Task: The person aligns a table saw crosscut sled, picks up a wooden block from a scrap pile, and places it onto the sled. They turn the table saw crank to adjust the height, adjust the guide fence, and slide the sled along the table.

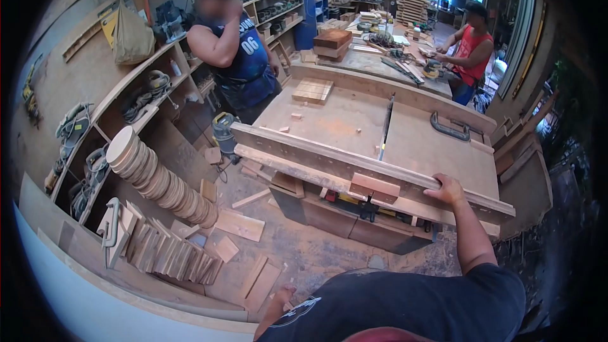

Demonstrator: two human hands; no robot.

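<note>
The right hand [447,190] has its grip closed over the long pale wooden rail [316,150], along the near edge of the surface [437,155], probably for steadiness. The left hand [285,292] hangs low; its grip I cannot tell.

I'm in a woodworking shop: sawdust covers the floor and a big wooden saw table [443,152] fills the middle, with a C-shaped clamp [451,128] lying on it. Along the wall to one side, shelves [278,12] hold corded power tools [149,95], and round wooden discs [158,180] stand in a tall, leaning stack near me. Beyond the table, a long workbench [380,57] is crowded with boards and tools.
</note>
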